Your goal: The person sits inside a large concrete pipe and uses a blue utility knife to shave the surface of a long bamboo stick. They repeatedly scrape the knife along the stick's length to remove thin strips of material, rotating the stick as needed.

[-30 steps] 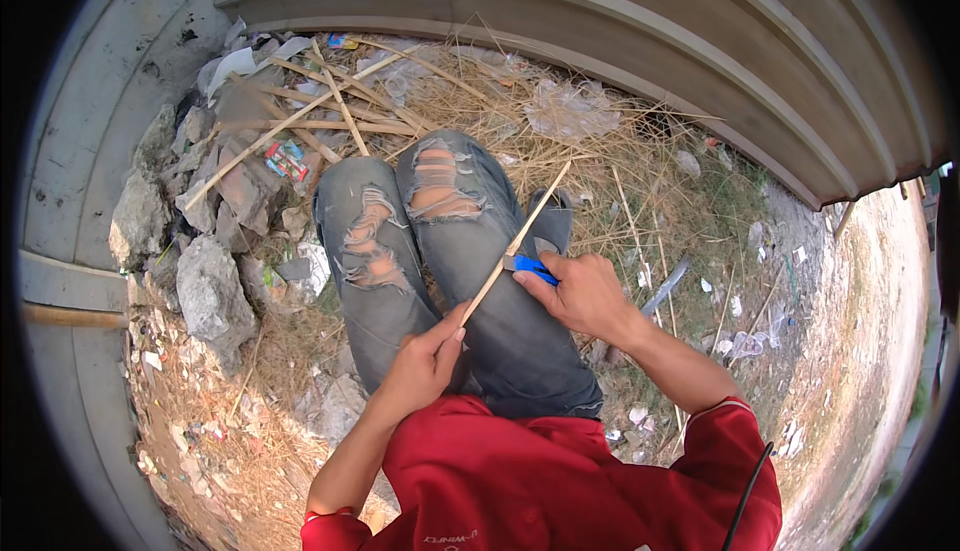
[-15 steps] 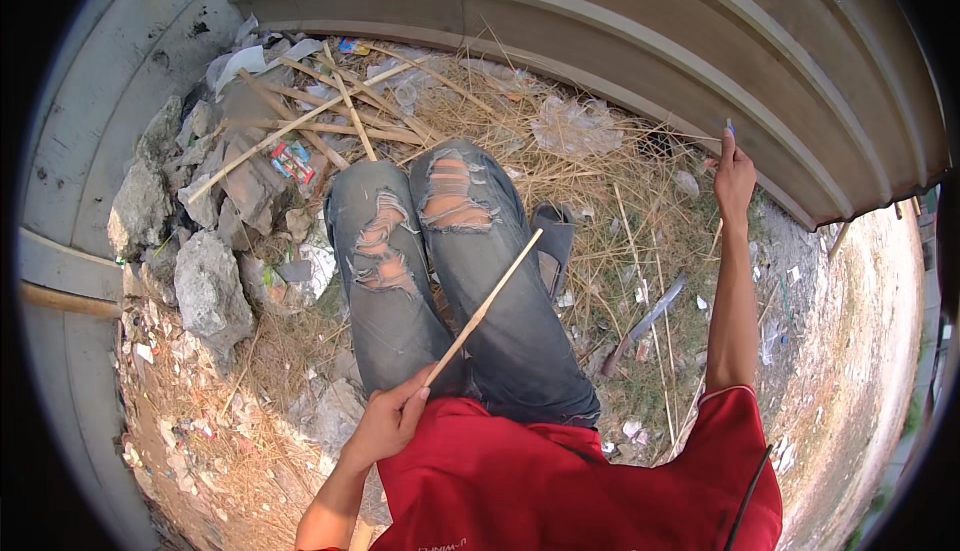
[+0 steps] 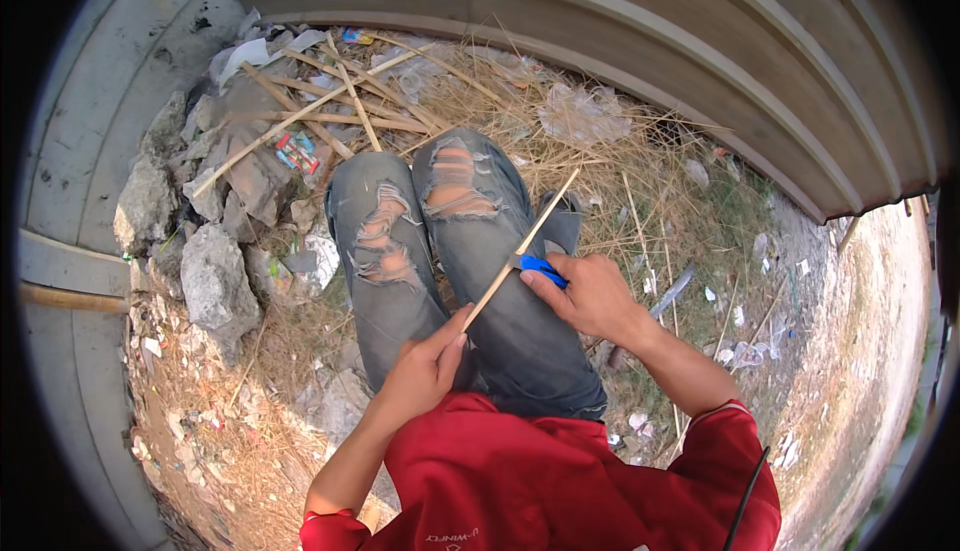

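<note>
A thin pale bamboo stick [image 3: 549, 213] slants over my right thigh, its far end pointing up and right. My left hand [image 3: 425, 369] is closed around its near end. A blue utility knife [image 3: 542, 270] is gripped in my right hand [image 3: 598, 301], and its short blade touches the stick about halfway along. My torn grey jeans [image 3: 385, 296] lie beneath both hands.
Several bamboo strips [image 3: 350, 101] lie across rocks [image 3: 217, 286] at the far left. A long blade [image 3: 673, 291] rests on the ground beyond my right forearm. Straw and plastic scraps [image 3: 585, 116] spread before a corrugated metal wall [image 3: 640, 26].
My right hand has come in from far out on the right, bringing the blue utility knife onto the stick. My left hand and the stick have shifted up and to the right.
</note>
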The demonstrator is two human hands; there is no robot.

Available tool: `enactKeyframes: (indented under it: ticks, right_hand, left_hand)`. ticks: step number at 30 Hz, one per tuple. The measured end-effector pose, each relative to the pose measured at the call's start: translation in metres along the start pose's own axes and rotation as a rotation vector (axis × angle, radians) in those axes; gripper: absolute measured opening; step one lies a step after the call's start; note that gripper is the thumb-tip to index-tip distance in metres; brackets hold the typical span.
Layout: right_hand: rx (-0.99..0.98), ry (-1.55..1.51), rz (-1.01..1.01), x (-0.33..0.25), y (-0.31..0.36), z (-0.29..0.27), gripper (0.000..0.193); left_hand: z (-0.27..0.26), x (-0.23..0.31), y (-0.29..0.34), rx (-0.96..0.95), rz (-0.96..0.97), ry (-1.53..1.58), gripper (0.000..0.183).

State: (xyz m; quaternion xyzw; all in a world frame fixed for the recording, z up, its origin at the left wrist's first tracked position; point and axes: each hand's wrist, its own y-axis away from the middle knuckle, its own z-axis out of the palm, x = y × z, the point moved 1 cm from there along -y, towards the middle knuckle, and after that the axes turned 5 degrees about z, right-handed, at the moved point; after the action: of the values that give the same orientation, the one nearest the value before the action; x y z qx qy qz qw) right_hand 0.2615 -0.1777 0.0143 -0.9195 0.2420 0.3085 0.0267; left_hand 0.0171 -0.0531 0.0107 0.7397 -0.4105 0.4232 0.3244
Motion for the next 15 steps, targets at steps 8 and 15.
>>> enactKeyframes:
  ticks: [8, 15]
  right_hand:
    - [0.151, 0.224, 0.016, 0.017, -0.018, 0.004, 0.052]
    - [0.377, -0.014, 0.326, 0.112, -0.037, -0.095, 0.062]
  left_hand:
    - [0.003, -0.012, 0.009, 0.003, 0.115, -0.178, 0.050]
    - [0.000, -0.010, 0.036, -0.059, -0.041, -0.041, 0.042]
